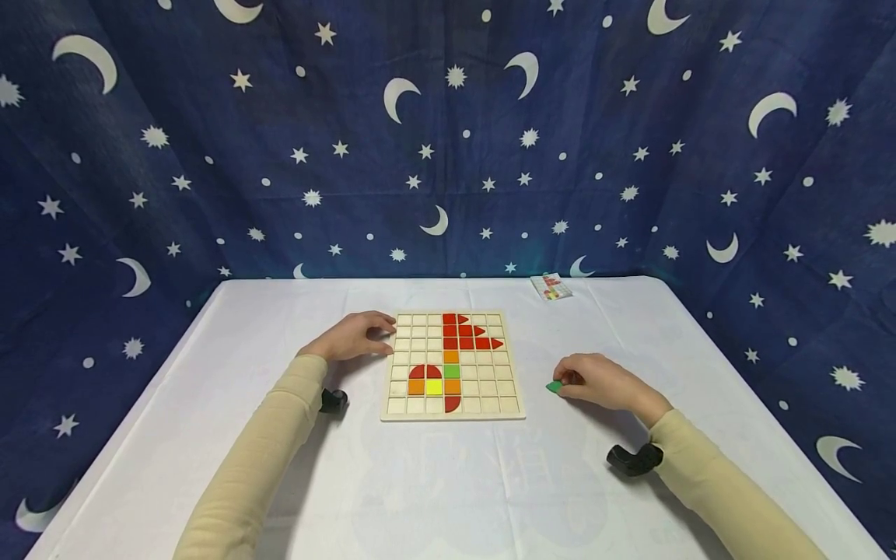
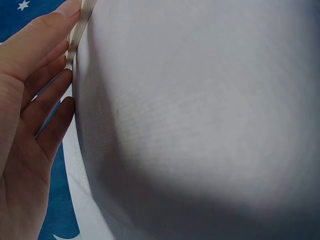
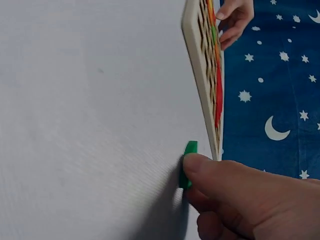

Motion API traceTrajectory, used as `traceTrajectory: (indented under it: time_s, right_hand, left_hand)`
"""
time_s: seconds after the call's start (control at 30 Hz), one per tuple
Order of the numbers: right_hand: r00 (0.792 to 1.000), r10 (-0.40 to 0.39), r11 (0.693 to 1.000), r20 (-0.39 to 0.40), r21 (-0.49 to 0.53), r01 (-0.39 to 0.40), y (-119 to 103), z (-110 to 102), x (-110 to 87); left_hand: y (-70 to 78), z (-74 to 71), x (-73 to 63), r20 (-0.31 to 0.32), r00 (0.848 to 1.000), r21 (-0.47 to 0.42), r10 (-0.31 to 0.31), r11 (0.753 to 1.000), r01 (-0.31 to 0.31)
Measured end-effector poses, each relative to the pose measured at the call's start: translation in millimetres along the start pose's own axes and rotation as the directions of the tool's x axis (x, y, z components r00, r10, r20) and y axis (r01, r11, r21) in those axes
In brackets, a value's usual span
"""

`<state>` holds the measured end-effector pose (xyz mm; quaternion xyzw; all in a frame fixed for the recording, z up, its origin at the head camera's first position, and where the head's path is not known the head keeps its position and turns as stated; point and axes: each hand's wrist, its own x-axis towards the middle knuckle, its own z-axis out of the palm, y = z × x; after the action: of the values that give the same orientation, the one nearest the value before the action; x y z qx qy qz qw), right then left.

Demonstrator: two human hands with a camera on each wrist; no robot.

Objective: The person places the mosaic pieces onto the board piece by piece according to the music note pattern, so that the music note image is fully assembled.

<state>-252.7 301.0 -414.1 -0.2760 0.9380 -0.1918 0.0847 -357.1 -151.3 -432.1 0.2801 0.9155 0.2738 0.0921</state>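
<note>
A square wooden grid board [image 1: 488,388] lies flat on the table, some cells filled with red, orange, yellow and green pieces. Three red rows with pointed ends run to the right at its top. Lower down are two red rounded pieces [image 1: 425,372], a yellow square [image 1: 434,386] and a green square [image 1: 451,372]. My left hand [image 1: 355,336] rests its fingertips at the board's left edge, thumb apart from the fingers. Right of the board, my right hand [image 1: 600,381] pinches a small green tile [image 3: 189,170] between thumb and fingers, close over the tabletop.
Near the back edge lies a small pattern card [image 1: 551,287] showing a similar coloured figure. A white cloth covers the table [image 1: 448,490]. Dark blue curtains [image 1: 448,155] with moons and stars hang behind and at both sides. Black wrist mounts [image 1: 634,460] sit under the sleeves.
</note>
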Motion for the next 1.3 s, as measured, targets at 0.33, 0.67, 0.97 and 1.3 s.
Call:
traceTrajectory:
  time_s: [0.33,0.67,0.97,1.3]
  right_hand:
    - [0.999,-0.01,1.0,-0.038,-0.025,0.009,-3,5,3.4]
    - [0.993,0.044,0.998,-0.11,-0.049,-0.049,-6,11,7.7]
    - [0.994,0.098,0.993,-0.036,-0.061,-0.101,0,-9,0.8]
    - [0.999,-0.032,0.999,0.007,0.007,0.031,3,3,1.7]
  left_hand:
    - [-0.4,0.3,1.5,0.003,1.0,-0.003,-0.009,1.0,0.009]
    - [1.1,1.4,-1.0,-0.009,1.0,-0.003,0.005,1.0,-0.005]
    - [1.1,2.6,-1.9,-0.013,1.0,-0.008,0.015,1.0,-0.015]
    - [-0.6,1.9,-0.4,-0.013,1.0,-0.008,0.005,1.0,-0.006]
